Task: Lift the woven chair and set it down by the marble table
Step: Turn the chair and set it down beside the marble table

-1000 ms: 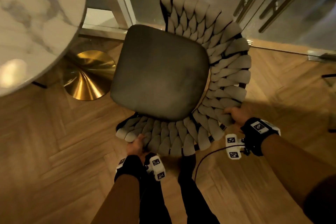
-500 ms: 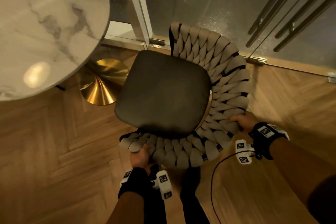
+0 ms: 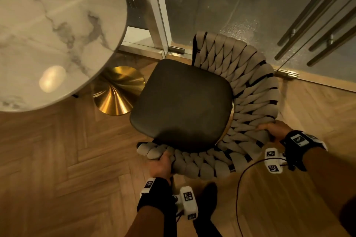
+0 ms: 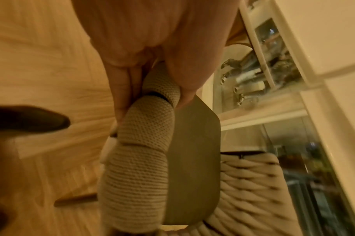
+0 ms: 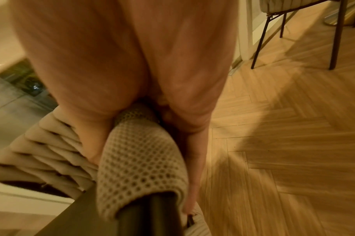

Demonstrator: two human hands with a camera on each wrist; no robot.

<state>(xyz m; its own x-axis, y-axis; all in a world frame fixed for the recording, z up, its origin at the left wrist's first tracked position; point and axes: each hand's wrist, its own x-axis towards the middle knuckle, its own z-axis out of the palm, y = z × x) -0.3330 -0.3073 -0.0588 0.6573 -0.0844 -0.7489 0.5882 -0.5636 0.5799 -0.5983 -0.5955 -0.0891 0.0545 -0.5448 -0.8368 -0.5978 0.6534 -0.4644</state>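
1. Far left stands the marble table point(image 3: 57, 31), one round top on one gold trumpet base point(image 3: 119, 90). The base sits just beside the chair's seat.

2. Next comes the woven chair point(image 3: 250, 90), one dark seat cushion point(image 3: 183, 104) wrapped by a curved back of padded beige straps. It is near the table, in front of the glass doors point(image 3: 240, 5). Whether its legs are on the herringbone floor point(image 3: 57, 159) I cannot tell; they are hidden under the seat.

3. The left hand point(image 3: 160, 165) is wrapped round the near end of the woven rim; the left wrist view shows fingers point(image 4: 122, 89) and thumb clamped either side of a padded strap.

4. The right hand point(image 3: 273, 129) grips the rim further round, its thumb point(image 5: 92, 140) lying over the weave and fingers curled beneath.

5. To my eye this is the carry-and-place step, close to its end. The next move calls for lowering the chair level so all legs meet the floor together, keeping it off the gold base, then letting go.

6. Count: one table, one carried chair, two hands, both gripping. A second chair's dark legs point(image 5: 261, 36) show in the right wrist view.
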